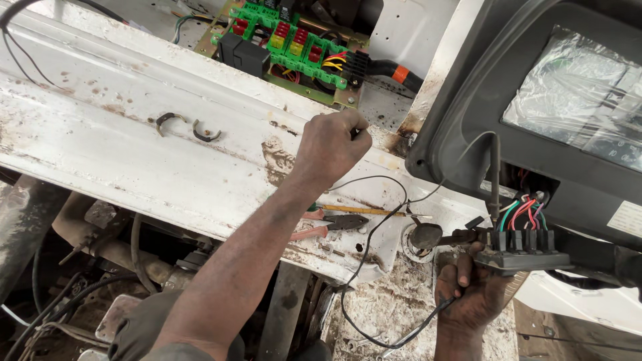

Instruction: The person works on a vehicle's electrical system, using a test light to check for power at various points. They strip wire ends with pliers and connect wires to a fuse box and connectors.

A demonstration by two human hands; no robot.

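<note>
- Black connector block (521, 249): rectangular multi-slot housing, roughly level, held from below by the right hand (471, 291), fingers curled under its left end.
- Coloured wire bundle (523, 212): green, red, blue and purple leads rising from the top of the block, just above the right hand, into the dark panel opening.
- Thin black wire (374, 230): pinched at its upper end in the closed left hand (331, 144); it loops downward, passes below the right hand and curves back to that hand's palm.
</note>
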